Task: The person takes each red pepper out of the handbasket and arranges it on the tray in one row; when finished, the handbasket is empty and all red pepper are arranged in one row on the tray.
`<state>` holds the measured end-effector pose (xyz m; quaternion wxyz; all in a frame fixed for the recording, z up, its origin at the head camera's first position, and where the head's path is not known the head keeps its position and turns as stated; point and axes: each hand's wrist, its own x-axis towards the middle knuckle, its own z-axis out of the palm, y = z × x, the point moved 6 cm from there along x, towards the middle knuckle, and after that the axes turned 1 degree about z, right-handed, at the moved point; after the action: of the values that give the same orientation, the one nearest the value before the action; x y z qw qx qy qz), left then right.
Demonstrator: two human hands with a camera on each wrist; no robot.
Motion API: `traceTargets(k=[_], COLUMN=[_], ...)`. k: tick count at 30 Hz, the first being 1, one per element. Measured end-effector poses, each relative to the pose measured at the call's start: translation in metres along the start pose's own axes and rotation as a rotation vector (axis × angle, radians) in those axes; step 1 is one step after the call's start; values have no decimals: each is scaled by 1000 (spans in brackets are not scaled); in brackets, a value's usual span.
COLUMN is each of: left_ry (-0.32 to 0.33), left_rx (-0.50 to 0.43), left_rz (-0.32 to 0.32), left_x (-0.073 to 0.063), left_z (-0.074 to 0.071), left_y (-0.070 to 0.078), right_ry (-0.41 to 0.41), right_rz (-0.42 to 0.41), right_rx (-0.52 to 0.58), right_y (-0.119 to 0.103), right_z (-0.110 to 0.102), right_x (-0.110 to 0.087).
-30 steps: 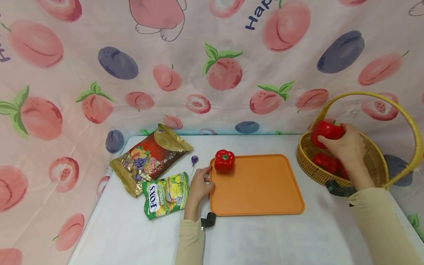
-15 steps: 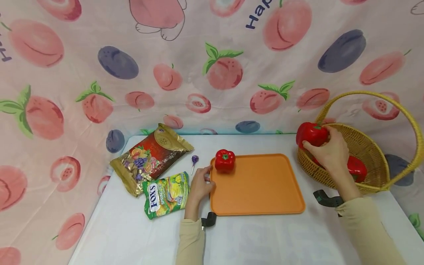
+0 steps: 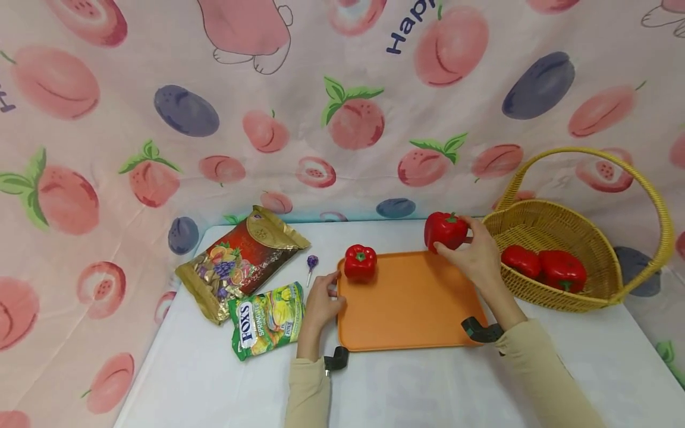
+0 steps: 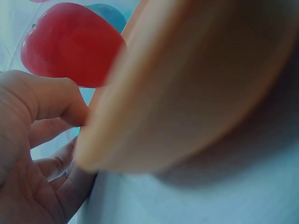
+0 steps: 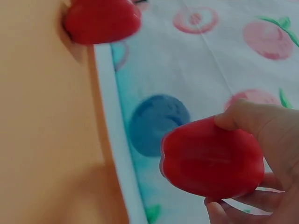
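Observation:
My right hand [image 3: 478,255] grips a red bell pepper [image 3: 445,232] between thumb and fingers, over the far right corner of the orange tray [image 3: 407,315]. In the right wrist view, this pepper's smooth side faces the camera, with the thumb on top and fingertips underneath. A second red bell pepper [image 3: 360,266] sits at the tray's far left corner, its green stem up. At the tray's left rim, my left hand [image 3: 324,302] pinches the edge; the left wrist view shows the fingers [image 4: 70,100] right at the rim.
A yellow wicker basket [image 3: 607,255] with a tall handle stands at the right, holding red bell peppers [image 3: 563,271]. On the left lie a gold-and-red candy bag [image 3: 246,255], a green Fox's candy bag [image 3: 270,318] and a purple lollipop [image 3: 312,263]. A fruit-print cloth [image 3: 299,148] hangs behind.
My right hand has carried the bell pepper leftward out of the basket to above the tray. The left hand has stayed at the tray's edge.

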<state>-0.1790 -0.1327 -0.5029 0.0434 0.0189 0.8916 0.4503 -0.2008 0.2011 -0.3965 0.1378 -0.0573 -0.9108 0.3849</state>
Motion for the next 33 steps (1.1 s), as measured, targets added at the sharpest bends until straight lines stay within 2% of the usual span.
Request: traceTargets(k=[6, 15, 19, 26, 33], left_ry=[2, -2, -3, 30, 27], left_rx=[-1, -8, -12, -7, -15], left_rz=[-6, 4, -5, 47, 45], left_x=[0, -2, -1, 2, 1], left_z=[0, -2, 0, 1, 0], left_y=[-1, 0, 0, -1, -2], right_ry=[-48, -154, -166, -137, -130], right_rz=[-44, -47, -53, -28, -5], right_rx=[5, -40, -50, -63, -51], right_y=[-6, -16, -19, -20, -22], right_z=[36, 79, 88, 97, 102], right_x=[-12, -33, -38, -41, -43])
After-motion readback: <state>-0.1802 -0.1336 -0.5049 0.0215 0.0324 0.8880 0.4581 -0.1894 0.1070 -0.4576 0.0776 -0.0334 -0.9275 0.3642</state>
